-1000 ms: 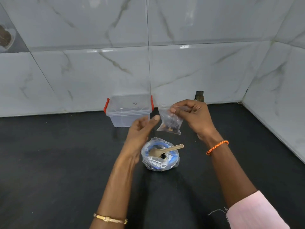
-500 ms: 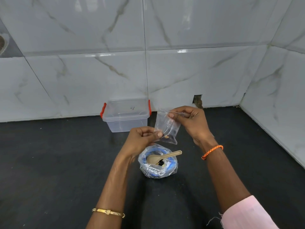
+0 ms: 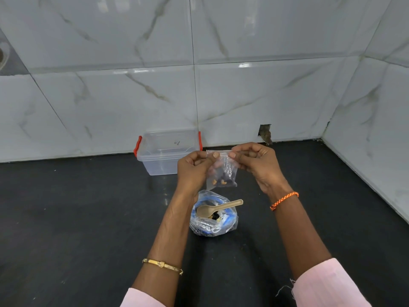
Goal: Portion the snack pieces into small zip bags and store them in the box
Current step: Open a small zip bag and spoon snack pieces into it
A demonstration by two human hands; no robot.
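Both hands mid-frame: left hand (image 3: 194,168) and right hand (image 3: 257,161) pinch zip bag (image 3: 221,170) top edge, fingers curled.

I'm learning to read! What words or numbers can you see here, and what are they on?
Snack bag: white letters on blue, crumpled and turned, too garbled to read.
Box: a small dark mark, too tiny to read.
Zip bag, spoon and wall tiles: no writing.

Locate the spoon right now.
Head view, lower centre: the tan spoon rests in the open snack bag on the black counter, handle pointing right, below the small zip bag and between the forearms.
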